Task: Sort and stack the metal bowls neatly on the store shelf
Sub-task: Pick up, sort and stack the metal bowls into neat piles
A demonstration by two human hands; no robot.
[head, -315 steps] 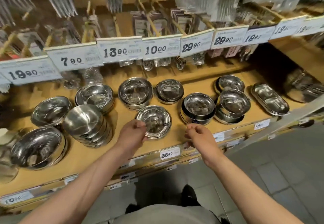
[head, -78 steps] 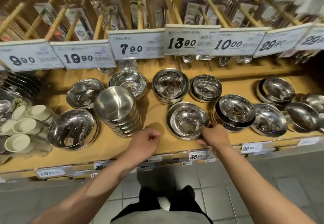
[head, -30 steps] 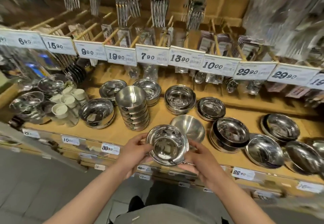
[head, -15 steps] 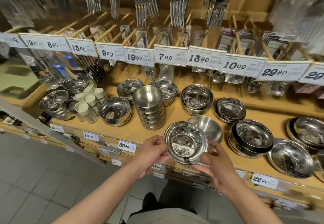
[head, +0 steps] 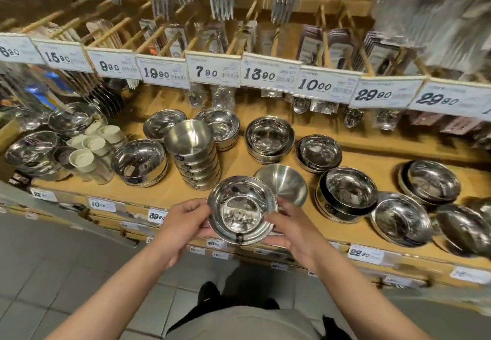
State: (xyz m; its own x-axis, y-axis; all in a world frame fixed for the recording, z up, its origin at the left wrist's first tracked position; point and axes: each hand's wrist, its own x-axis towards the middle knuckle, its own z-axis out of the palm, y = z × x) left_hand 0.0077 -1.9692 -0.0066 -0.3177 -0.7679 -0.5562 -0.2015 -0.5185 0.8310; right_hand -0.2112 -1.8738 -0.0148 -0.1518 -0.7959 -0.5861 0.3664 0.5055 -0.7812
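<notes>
1. Head view: both hands hold one shallow metal bowl (head: 242,210) up in front of the shelf edge (head: 332,236), its mouth turned toward the camera.
2. The left hand (head: 183,224) curls round the bowl's left rim, thumb over the lip; the right hand (head: 291,229) curls round the right rim the same way.
3. Just behind the held bowl a brushed bowl (head: 281,184) lies tilted on the shelf; to the held bowl's upper left stands a tall nested stack (head: 194,156).
4. To the held bowl's right, a dark-banded stack (head: 348,193) sits on the shelf.
5. Handling, as I judge it: thin polished steel, light and stiff, not fragile but slick and noisy. Opposite rim points give the surest hold; lower it level so it nests without jamming.
</notes>
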